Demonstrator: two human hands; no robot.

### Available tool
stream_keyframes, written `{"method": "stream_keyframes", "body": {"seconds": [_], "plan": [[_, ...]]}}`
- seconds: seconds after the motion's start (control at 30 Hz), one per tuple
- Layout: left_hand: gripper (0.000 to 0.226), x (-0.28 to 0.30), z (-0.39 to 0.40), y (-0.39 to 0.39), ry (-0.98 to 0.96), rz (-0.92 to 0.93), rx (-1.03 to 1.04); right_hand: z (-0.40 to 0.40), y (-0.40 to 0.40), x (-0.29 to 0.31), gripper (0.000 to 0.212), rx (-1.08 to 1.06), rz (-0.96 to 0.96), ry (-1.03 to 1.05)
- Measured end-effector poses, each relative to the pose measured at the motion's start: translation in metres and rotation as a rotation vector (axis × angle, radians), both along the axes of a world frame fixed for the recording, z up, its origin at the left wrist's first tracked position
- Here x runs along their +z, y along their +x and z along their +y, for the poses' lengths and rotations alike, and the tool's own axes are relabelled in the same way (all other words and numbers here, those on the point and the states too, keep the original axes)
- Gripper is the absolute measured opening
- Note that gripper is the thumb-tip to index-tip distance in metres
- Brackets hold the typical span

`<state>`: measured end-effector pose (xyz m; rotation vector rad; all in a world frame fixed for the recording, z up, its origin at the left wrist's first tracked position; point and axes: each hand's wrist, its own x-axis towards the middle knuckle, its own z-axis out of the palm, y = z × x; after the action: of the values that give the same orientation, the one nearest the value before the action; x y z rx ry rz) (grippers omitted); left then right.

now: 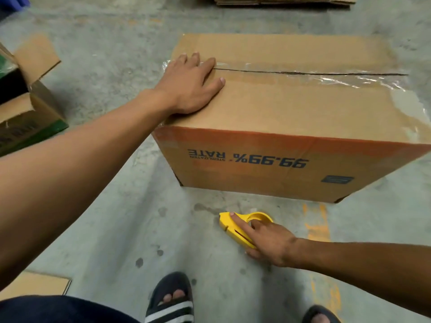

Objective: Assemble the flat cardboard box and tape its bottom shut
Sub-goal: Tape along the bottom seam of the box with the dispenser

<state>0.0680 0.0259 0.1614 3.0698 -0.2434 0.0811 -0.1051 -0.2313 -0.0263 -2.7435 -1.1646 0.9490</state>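
The box (279,108) sits upside down on the floor (116,206), seam taped. The left hand (191,87) lies flat and spread on it; the right hand (268,243) grips the dispenser (235,226). The wrinkled tape (349,78) could peel if left unpressed.

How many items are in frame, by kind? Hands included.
Assembled cardboard boxes: 2 (taped box, open box)
Flat cardboard: 2 (stack, sheet)
Tape dispensers: 1 (yellow dispenser)
Hands: 2 (left hand, right hand)
Sandals: 2 (striped sandal, other sandal)
Total: 9
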Motion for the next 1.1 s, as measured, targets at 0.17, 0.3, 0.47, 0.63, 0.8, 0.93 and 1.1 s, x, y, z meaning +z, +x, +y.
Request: {"method": "stream_keyframes", "body": {"seconds": [0.17,0.3,0.47,0.63,0.8,0.93,1.1], "plan": [[0.068,0.0,-0.002,0.002,-0.003,-0.023,-0.001,0.002,-0.001,-0.001,0.085,-0.034,0.201,0.026],[0.07,-0.001,-0.002,0.004,0.002,-0.029,-0.004,0.004,0.006,0.001,0.092,-0.045,0.275,0.012],[0.07,-0.001,-0.001,0.005,0.0,-0.037,-0.002,0.007,0.022,0.009,0.086,0.031,0.194,-0.039],[0.073,0.0,-0.001,0.004,-0.006,-0.027,0.007,0.005,0.036,0.013,0.069,0.107,0.049,-0.027],[0.068,0.003,-0.003,0.0,-0.026,-0.001,0.015,0.016,0.052,0.046,0.06,0.012,0.204,0.01],[0.066,0.011,-0.004,-0.003,-0.105,0.024,0.023,0.029,0.065,0.096,0.047,-0.008,0.33,0.236],[0.058,0.018,-0.001,-0.004,-0.169,0.045,-0.009,0.035,0.076,0.193,0.033,-0.254,0.785,0.715]]}}
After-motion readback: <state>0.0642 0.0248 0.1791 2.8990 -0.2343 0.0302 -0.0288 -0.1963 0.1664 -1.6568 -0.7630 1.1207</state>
